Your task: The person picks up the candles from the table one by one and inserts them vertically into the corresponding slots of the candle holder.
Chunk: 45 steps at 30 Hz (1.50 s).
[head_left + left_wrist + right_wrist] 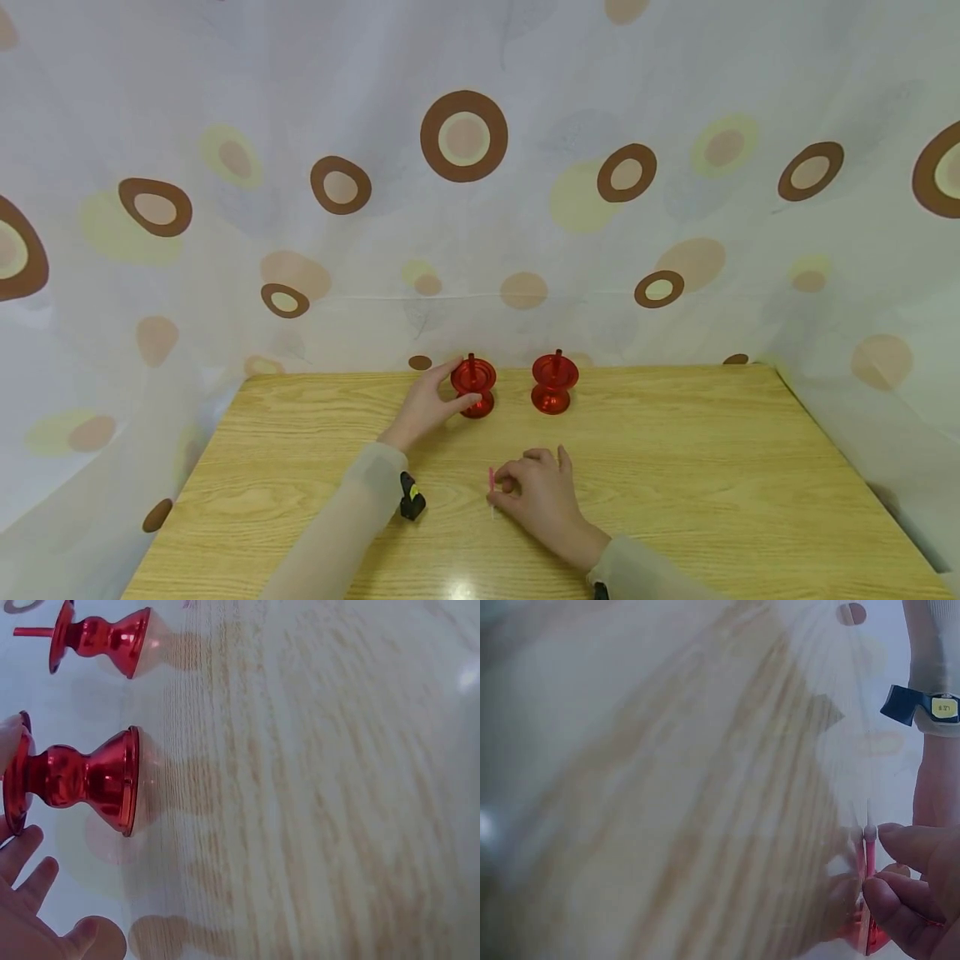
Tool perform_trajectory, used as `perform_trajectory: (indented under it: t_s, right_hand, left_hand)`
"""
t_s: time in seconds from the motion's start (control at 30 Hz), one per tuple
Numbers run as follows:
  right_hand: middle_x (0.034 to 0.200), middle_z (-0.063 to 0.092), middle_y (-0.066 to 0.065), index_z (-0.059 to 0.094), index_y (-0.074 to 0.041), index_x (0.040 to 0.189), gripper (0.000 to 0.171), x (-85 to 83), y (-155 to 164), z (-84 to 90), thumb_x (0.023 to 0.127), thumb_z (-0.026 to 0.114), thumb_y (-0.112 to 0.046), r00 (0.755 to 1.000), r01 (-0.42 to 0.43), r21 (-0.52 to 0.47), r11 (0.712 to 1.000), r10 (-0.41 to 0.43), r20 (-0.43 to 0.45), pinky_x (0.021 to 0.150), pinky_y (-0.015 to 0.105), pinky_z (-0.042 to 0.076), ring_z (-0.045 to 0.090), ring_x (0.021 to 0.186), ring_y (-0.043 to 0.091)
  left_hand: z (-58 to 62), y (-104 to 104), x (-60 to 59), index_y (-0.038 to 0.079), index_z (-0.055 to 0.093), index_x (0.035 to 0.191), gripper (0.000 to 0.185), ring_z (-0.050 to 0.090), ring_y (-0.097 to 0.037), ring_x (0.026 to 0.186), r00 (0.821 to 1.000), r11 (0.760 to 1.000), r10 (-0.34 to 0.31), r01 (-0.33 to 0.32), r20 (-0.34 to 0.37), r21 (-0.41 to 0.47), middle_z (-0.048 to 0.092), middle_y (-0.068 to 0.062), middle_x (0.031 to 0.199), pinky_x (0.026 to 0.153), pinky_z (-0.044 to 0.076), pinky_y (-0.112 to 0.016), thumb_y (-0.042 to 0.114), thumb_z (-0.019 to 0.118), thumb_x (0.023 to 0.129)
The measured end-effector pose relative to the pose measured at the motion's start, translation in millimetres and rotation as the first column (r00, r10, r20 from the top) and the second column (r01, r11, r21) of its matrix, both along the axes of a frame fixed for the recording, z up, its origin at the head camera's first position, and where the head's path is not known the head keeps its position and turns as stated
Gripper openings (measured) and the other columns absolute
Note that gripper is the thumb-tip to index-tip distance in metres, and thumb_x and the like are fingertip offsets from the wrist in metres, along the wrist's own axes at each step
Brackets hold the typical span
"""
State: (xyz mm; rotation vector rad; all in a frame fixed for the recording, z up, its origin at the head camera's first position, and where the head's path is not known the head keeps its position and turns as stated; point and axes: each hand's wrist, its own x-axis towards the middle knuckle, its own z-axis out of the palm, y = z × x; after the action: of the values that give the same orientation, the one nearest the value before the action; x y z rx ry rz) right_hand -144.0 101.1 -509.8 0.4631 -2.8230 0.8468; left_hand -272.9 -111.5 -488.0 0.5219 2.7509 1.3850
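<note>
On the pale wood-grain counter [675, 467], the left hand [427, 408] curls its fingers round the nearer glossy red metal spindle stand [474, 387] (its twin [555, 382] stands just beside). The right hand [536, 496] pinches a thin pink stick [491, 481], possibly a candle; the wrist tag's writing is unreadable.

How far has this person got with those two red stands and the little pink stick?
Nothing looks finished: both red stands show bare pins on top. In hand: the left hand holds the left red stand near the table's far edge, while the right hand pinches a thin pink stick just above the wood. The right red stand stands untouched. Apparently everything remains.
</note>
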Motion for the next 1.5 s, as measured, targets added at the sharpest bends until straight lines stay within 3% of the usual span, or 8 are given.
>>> perform_trajectory:
  t_s: [0.37, 0.67, 1.2, 1.5]
  right_hand:
    - [0.067, 0.049, -0.019, 0.067, -0.027, 0.076, 0.026, -0.5, -5.6, 6.2, 0.081, 0.090, -0.038, 0.998, 0.005, 0.045, 0.999, -0.008, 0.064, 0.109, 0.083, 0.019, 0.059, 0.110, 0.033]
    - [0.063, 0.050, -0.018, 0.069, -0.024, 0.076, 0.023, 2.4, -4.9, 9.2, 0.080, 0.092, -0.028, 1.000, 0.002, 0.069, 0.998, -0.002, 0.008, 0.113, 0.080, 0.019, 0.060, 0.106, 0.029]
    - [0.068, 0.066, -0.010, 0.066, -0.024, 0.066, 0.027, 2.1, -7.8, 15.1, 0.082, 0.088, -0.021, 0.997, -0.005, 0.236, 0.972, 0.023, -0.071, 0.110, 0.081, 0.024, 0.063, 0.105, 0.032]
    - [0.065, 0.062, -0.011, 0.066, -0.021, 0.066, 0.024, -7.9, -3.7, 22.9, 0.081, 0.084, -0.014, 0.996, 0.026, 0.197, 0.980, -0.008, -0.089, 0.106, 0.082, 0.028, 0.063, 0.099, 0.033]
  left_hand:
    - [-1.0, 0.0, -1.2, 0.008, 0.044, 0.158, 0.080, 0.039, -0.033, 0.150, 1.000, 1.000, -0.008, 0.008, -0.012, 0.012, 0.046, -0.013, 0.160, 0.121, 0.032, -0.055, 0.040, 0.079, 0.094]
    - [-1.1, 0.3, -0.9, 0.008, 0.044, 0.159, 0.080, 0.038, -0.034, 0.151, 1.000, 1.000, -0.004, 0.004, 0.004, 0.022, 0.045, -0.013, 0.161, 0.122, 0.031, -0.055, 0.039, 0.079, 0.094]
    - [-2.0, 0.8, -0.7, 0.007, 0.045, 0.158, 0.081, 0.040, -0.034, 0.150, 1.000, 0.999, -0.007, 0.007, -0.001, 0.035, 0.047, -0.013, 0.159, 0.122, 0.032, -0.054, 0.039, 0.080, 0.093]
    - [-4.1, 0.4, -2.8, 0.005, 0.045, 0.157, 0.080, 0.042, -0.033, 0.148, 1.000, 0.999, -0.013, 0.014, -0.028, 0.031, 0.049, -0.013, 0.158, 0.121, 0.034, -0.053, 0.037, 0.080, 0.093]
